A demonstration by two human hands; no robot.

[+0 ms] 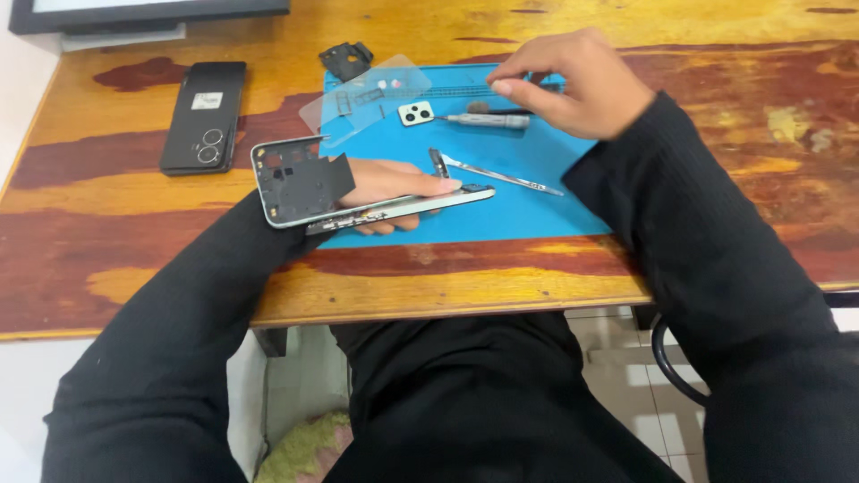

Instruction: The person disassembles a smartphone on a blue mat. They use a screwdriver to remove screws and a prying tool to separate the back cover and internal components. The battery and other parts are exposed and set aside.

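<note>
Holding a stripped phone frame (358, 192) over the near edge of the blue mat (537, 215), the left hand (385, 183) has its fingers curled around the frame from beneath, thumb lying along the top edge. The frame is tilted, its silvery rim toward the person. The right hand (573, 85) hovers over the far side of the mat with fingertips pinched together just above a small screwdriver (488, 119); whether they already grip something tiny cannot be told.

Near it on the mat lie a white camera module (416, 113), metal tweezers (501, 174) and a clear plastic sheet (367, 94) carrying small parts. A black phone back (204, 116) rests well apart on the wooden worktop (134, 250), to the left.

To do this well, the frame seems best kept steady and low over the mat, so any loose screw lands on it. The pinch should stay light, and the small parts should be left undisturbed.
</note>
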